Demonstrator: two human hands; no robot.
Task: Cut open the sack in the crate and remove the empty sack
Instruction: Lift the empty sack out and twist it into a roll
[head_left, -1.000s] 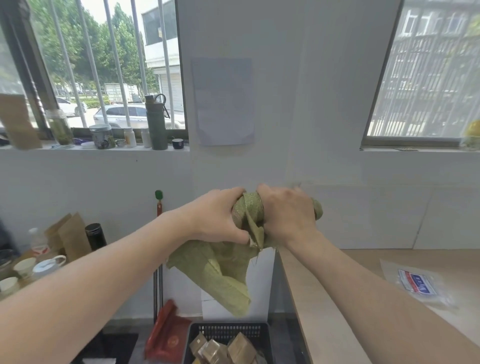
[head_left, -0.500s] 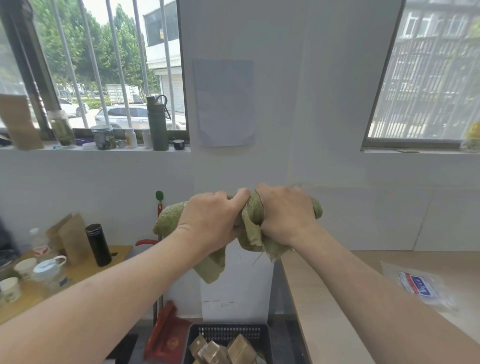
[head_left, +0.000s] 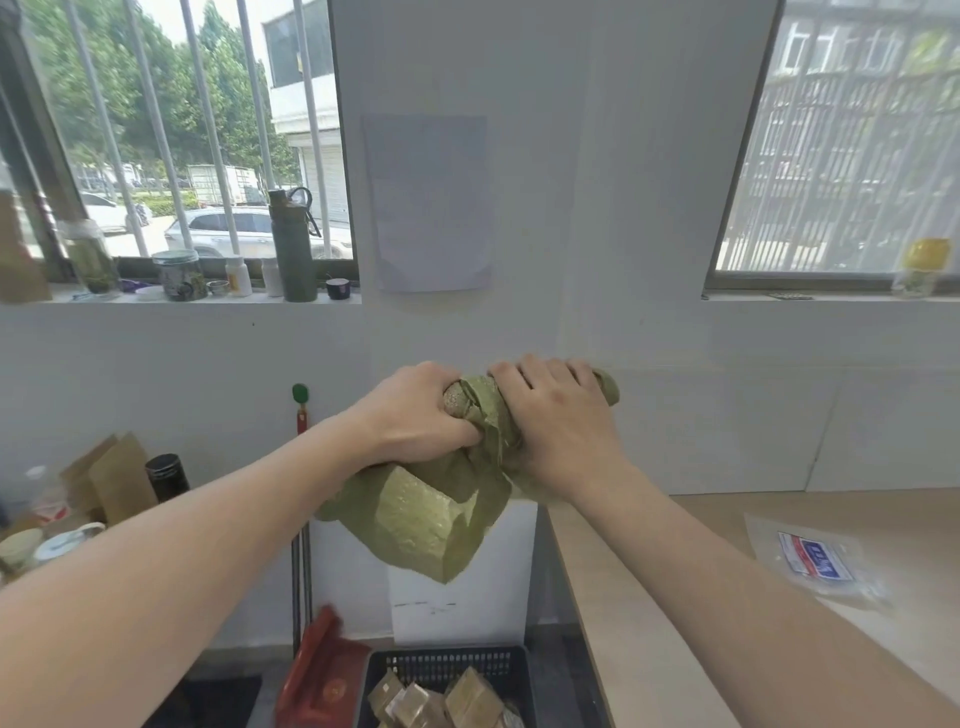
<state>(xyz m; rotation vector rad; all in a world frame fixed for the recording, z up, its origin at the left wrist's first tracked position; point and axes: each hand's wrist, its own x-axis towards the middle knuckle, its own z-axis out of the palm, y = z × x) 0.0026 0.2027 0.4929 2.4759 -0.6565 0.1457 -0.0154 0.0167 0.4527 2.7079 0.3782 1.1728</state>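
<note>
holding the crumpled green woven sack (head_left: 431, 519) in the air above the black plastic crate (head_left: 447, 670), left hand (head_left: 415, 415) and right hand (head_left: 561, 421) both grip it; sack looks empty and already out, blocks remain inside.

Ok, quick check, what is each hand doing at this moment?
Left hand: closed, fingers curled round the left part of the bunched green sack.
Right hand: closed, gripping the right part of the same sack.
</note>
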